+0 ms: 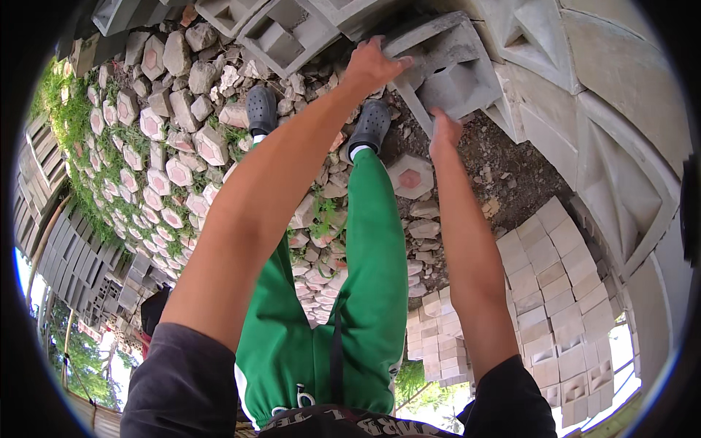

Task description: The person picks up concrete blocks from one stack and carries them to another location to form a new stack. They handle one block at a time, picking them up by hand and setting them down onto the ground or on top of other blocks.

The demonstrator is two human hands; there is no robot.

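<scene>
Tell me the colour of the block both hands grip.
Plain grey concrete block, clearest in the head view.

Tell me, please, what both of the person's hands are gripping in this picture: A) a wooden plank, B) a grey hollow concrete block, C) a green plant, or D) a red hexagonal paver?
B: the left hand grips the top edge of the grey hollow concrete block, and the right hand grips its lower side.

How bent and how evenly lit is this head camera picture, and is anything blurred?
Head view: strong fisheye bend, with the stacked grey blocks curving along the right rim inside a black border; soft, even daylight, no glare; sky patches at the lower corners blown white; both hands on the concrete block look sharp.
</scene>
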